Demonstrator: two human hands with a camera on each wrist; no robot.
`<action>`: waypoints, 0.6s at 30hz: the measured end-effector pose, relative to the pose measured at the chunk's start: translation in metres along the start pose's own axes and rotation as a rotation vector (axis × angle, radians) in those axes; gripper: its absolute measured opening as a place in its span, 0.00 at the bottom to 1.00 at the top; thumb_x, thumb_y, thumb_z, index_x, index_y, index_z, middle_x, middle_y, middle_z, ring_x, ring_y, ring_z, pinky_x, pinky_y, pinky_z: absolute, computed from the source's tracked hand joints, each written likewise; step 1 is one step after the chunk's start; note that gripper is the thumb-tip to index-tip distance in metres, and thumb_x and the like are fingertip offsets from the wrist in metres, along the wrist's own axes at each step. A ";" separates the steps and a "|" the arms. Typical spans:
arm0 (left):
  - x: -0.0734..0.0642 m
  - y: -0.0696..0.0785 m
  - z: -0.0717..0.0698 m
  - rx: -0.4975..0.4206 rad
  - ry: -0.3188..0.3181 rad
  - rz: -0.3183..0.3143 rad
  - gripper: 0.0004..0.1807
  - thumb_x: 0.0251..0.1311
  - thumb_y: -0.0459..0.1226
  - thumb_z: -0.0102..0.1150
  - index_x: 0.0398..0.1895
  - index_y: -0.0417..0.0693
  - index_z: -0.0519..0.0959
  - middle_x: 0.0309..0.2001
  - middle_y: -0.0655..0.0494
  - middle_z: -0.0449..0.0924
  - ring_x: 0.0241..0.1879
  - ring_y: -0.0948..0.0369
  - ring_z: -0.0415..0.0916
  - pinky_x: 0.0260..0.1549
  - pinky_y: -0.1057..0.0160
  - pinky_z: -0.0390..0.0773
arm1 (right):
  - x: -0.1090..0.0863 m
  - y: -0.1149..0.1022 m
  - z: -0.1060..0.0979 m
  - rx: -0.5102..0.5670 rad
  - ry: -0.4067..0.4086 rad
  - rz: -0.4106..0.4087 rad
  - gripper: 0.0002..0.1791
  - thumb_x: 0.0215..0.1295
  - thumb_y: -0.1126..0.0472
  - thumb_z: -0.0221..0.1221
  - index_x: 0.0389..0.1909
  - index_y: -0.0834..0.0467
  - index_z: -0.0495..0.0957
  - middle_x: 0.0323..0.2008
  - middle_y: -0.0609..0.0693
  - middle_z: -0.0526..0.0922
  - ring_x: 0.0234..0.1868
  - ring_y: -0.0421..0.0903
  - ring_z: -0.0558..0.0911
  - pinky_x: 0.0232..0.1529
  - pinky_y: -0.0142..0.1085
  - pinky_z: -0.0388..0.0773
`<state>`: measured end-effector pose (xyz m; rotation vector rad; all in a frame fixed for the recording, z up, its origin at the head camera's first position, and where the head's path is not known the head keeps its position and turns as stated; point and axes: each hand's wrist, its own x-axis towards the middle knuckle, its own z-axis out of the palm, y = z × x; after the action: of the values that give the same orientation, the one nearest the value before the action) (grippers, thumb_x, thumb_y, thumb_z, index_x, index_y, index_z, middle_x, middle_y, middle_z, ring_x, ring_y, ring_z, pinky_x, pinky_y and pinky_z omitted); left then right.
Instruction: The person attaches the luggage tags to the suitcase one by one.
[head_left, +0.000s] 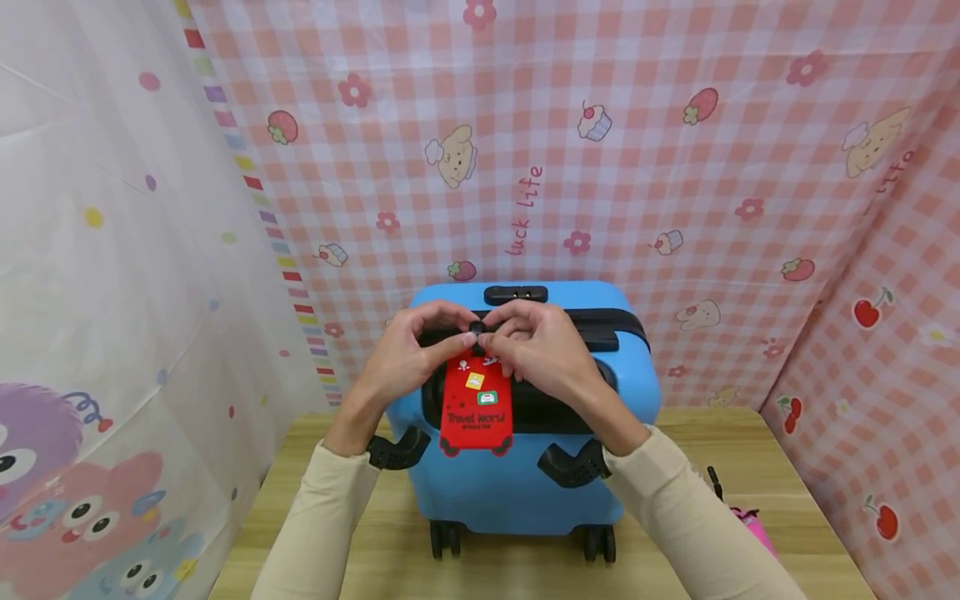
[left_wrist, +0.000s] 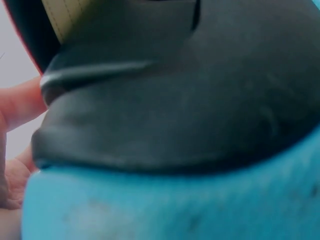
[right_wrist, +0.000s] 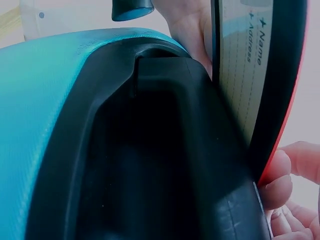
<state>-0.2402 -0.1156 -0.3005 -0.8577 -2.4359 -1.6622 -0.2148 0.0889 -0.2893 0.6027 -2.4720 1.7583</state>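
Note:
A red luggage tag (head_left: 477,408) printed "Travel World" hangs in front of the black handle area of a blue suitcase (head_left: 517,492). At the tag's top, the left hand (head_left: 420,342) pinches its black strap (head_left: 477,328) between thumb and forefinger. From the other side, the right hand (head_left: 538,346) pinches the same strap, its remaining fingers curled. In the right wrist view, the tag's back shows a card (right_wrist: 245,60) with "Name" and "Address" lines. Black suitcase trim (left_wrist: 150,115) fills most of the left wrist view. Fingers hide part of the strap's fastening.
The suitcase stands on small black wheels (head_left: 598,543) on a wood-grain surface (head_left: 690,500). Its top has a black lock (head_left: 516,294). A pink item (head_left: 753,527) lies partly behind the right sleeve. Patterned cloth (head_left: 600,167) hangs behind and at both sides.

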 end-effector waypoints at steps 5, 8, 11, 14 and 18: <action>0.000 0.000 0.000 0.000 0.003 -0.001 0.11 0.64 0.37 0.63 0.49 0.47 0.81 0.44 0.53 0.84 0.42 0.55 0.79 0.46 0.54 0.79 | 0.000 0.000 0.000 -0.010 0.008 0.011 0.12 0.67 0.59 0.62 0.48 0.60 0.78 0.26 0.53 0.83 0.21 0.49 0.76 0.24 0.38 0.77; 0.001 0.000 0.000 -0.005 0.003 0.001 0.11 0.65 0.37 0.63 0.49 0.47 0.81 0.44 0.52 0.84 0.42 0.55 0.79 0.45 0.55 0.79 | 0.000 0.001 0.000 -0.012 0.005 0.008 0.12 0.67 0.60 0.62 0.48 0.60 0.78 0.26 0.53 0.83 0.21 0.49 0.77 0.24 0.38 0.78; 0.001 -0.001 0.000 -0.011 0.004 -0.001 0.11 0.65 0.36 0.63 0.49 0.46 0.81 0.43 0.52 0.84 0.41 0.55 0.79 0.44 0.56 0.79 | 0.001 0.001 0.000 -0.014 0.002 0.002 0.12 0.66 0.61 0.62 0.48 0.60 0.78 0.26 0.53 0.83 0.21 0.49 0.77 0.24 0.38 0.78; 0.000 -0.001 0.000 -0.013 0.004 -0.004 0.11 0.65 0.36 0.63 0.49 0.46 0.81 0.43 0.52 0.84 0.41 0.55 0.79 0.44 0.57 0.79 | 0.001 0.001 0.000 -0.015 0.005 0.000 0.12 0.66 0.61 0.62 0.48 0.60 0.78 0.26 0.52 0.83 0.21 0.49 0.77 0.24 0.38 0.78; 0.000 -0.001 0.000 -0.017 0.004 -0.007 0.11 0.65 0.36 0.62 0.49 0.46 0.81 0.43 0.52 0.84 0.41 0.55 0.79 0.44 0.58 0.80 | 0.000 0.001 0.001 -0.012 0.009 -0.008 0.13 0.66 0.61 0.62 0.49 0.61 0.78 0.26 0.53 0.83 0.21 0.48 0.77 0.24 0.38 0.78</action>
<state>-0.2408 -0.1153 -0.3010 -0.8481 -2.4285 -1.6880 -0.2150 0.0883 -0.2901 0.6014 -2.4698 1.7381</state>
